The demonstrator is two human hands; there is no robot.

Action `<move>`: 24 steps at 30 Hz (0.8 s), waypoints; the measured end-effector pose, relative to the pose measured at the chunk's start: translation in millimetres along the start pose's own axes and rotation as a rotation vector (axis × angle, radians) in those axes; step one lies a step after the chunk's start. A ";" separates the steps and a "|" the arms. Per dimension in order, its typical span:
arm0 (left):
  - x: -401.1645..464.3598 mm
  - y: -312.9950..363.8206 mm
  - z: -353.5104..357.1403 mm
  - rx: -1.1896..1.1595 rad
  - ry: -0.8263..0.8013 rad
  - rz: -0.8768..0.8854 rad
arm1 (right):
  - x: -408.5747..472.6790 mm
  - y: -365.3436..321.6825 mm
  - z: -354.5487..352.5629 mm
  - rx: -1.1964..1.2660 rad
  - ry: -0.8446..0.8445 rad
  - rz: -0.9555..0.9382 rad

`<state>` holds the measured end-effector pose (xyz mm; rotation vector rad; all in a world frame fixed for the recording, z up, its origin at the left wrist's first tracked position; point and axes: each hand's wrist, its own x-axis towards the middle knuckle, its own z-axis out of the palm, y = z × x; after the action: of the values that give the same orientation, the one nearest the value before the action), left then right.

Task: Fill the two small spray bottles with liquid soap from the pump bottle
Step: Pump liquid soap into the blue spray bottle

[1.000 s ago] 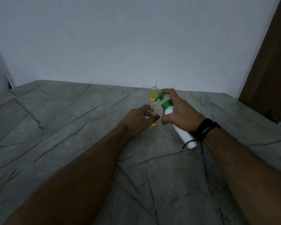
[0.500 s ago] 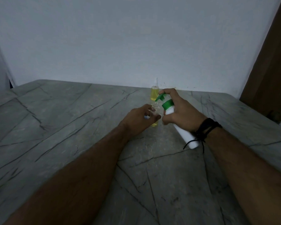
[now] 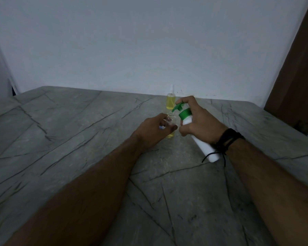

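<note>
My left hand grips a small clear spray bottle that stands uncapped on the table with a little yellow liquid at its bottom. My right hand holds the white pump bottle tilted, a finger on its green pump head, whose nozzle points down at the small bottle's open neck. A second small spray bottle, capped and full of yellow liquid, stands just behind them.
Everything sits on a grey stone table with dark veins, against a white wall. A brown door or panel stands at the far right, past the table's right edge. A black cord bracelet circles my right wrist.
Both hands and bottles have stayed in nearly the same pose; the view has only shifted slightly.
</note>
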<state>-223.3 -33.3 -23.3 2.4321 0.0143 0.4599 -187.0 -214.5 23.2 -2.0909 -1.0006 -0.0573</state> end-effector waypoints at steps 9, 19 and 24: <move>-0.2 0.4 -0.6 -0.005 0.007 0.005 | 0.3 0.7 1.4 0.002 -0.007 -0.007; 0.7 -2.6 0.2 -0.006 0.008 0.014 | 0.5 2.1 1.8 0.007 -0.001 -0.002; 1.2 -3.8 0.2 -0.002 0.017 0.019 | 1.1 1.8 1.3 -0.001 -0.010 0.000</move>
<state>-221.6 -30.4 -25.4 2.4281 -0.0023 0.4897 -185.4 -213.6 21.5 -2.0939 -1.0067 -0.0480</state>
